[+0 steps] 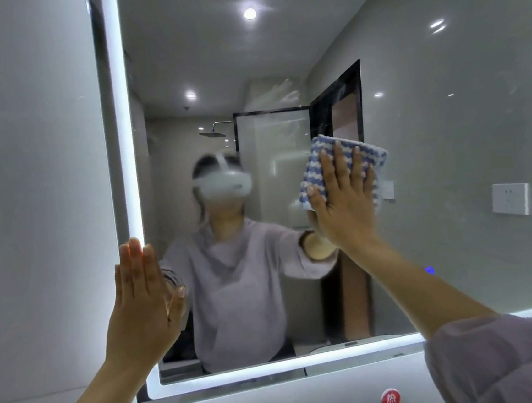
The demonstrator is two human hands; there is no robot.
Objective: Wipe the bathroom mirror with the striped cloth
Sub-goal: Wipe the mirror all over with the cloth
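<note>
The bathroom mirror [446, 116] fills most of the view, framed by a lit white strip along its left and bottom edges. My right hand [345, 199] presses the blue-and-white striped cloth [328, 155] flat against the glass near the mirror's middle, fingers spread over it. The cloth sticks out above and to both sides of the fingers. My left hand [143, 296] rests flat with fingers together on the mirror's lower left edge, holding nothing. Faint smears show on the glass above the cloth.
Grey tiled wall [34, 193] lies left of the mirror. A round red sticker [391, 399] sits on the wall below the mirror. The glass reflects a person in a headset, a shower head, a doorway and a wall socket [510, 199].
</note>
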